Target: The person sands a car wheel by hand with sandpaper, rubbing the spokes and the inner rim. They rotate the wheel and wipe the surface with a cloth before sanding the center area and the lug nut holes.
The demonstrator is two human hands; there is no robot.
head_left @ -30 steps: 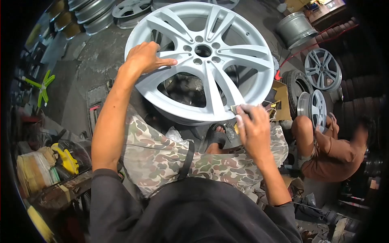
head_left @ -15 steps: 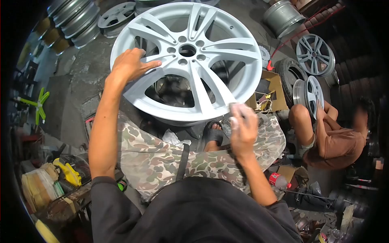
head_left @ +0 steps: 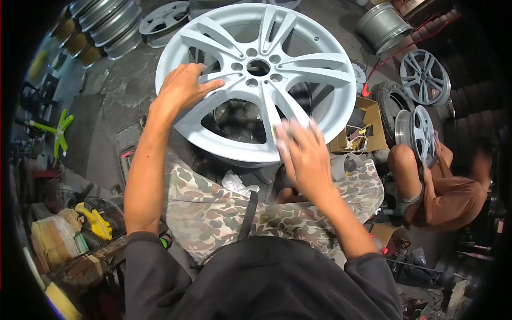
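A large pale grey-white wheel rim point(head_left: 213, 140) with split spokes lies face up, tilted toward me, above my knees. On its left side, my left hand point(head_left: 184, 88) grips a spoke, the thumb stretched toward the hub and the fingers over the edge. My right hand point(head_left: 305, 154) is on the near spoke at the lower right, its fingers bent and blurred by motion. A small yellowish edge shows at those fingertips; what it belongs to is hidden under the hand.
At right a crouching person point(head_left: 450, 200) holds another wheel rim point(head_left: 424, 136), beside a tire point(head_left: 392, 101). A cardboard box point(head_left: 376, 125) stands near my rim. Stacked rims point(head_left: 114, 26) are at upper left; a yellow tool point(head_left: 96, 221) lies lower left.
My right hand has moved left and inward along the near spokes, from the rim's outer edge. My left hand keeps its hold. The whole view has shifted slightly.
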